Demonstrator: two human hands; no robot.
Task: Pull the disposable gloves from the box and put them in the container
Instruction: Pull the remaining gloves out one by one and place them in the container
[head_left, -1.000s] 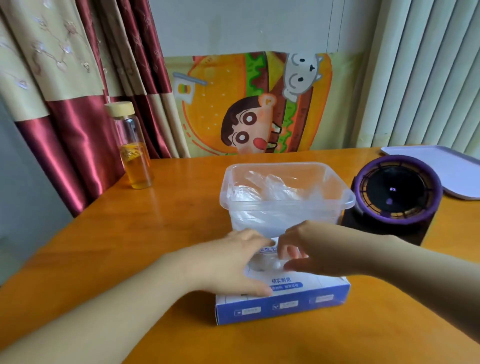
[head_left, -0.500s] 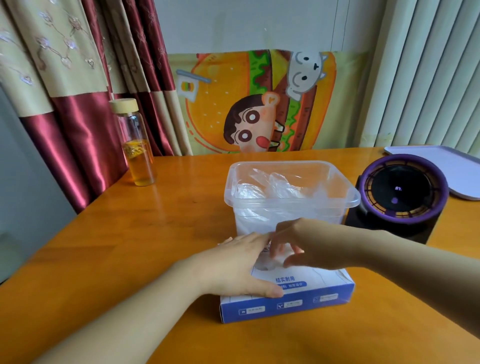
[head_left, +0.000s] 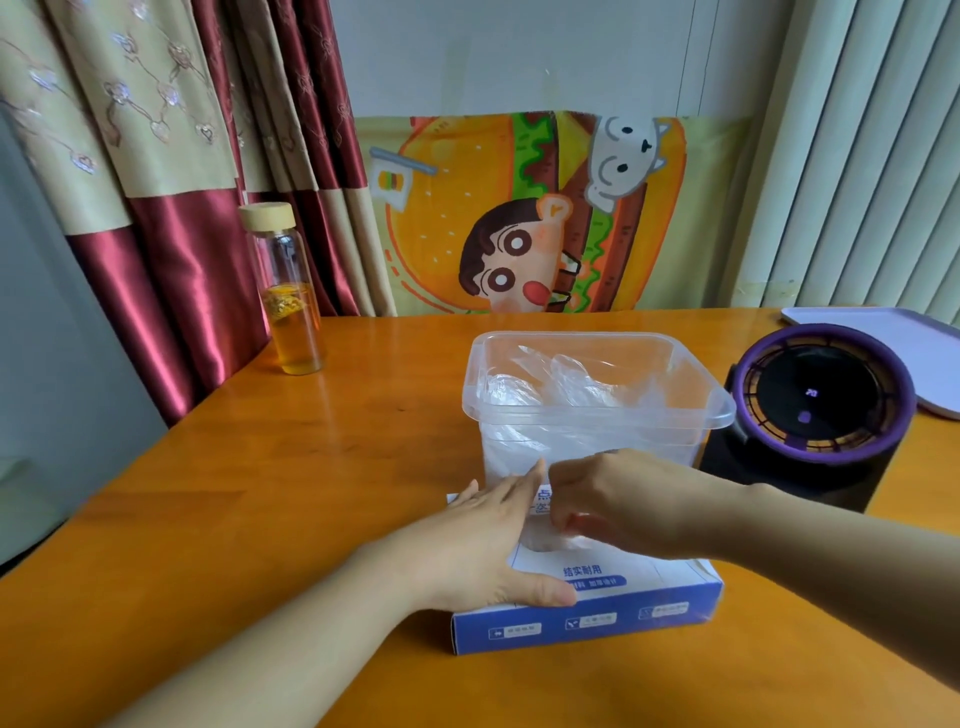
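A blue and white glove box (head_left: 613, 616) lies flat on the wooden table in front of me. My left hand (head_left: 478, 551) presses flat on its top left part, fingers straight. Over the box's opening, my right hand (head_left: 623, 504) pinches a clear plastic glove (head_left: 550, 540) with curled fingers. Just behind the box stands a clear square plastic container (head_left: 717, 410) with several crumpled clear gloves (head_left: 566, 389) inside.
A glass bottle (head_left: 291, 312) with amber liquid and a light cap stands at the back left. A round black and purple device (head_left: 815, 410) sits right of the container, and a pale tray (head_left: 909, 353) lies behind it. Curtains and a cartoon cloth hang behind.
The view has shifted slightly. My right hand's fingers have closed further on the glove at the box opening. My left hand stays pressed on the box.
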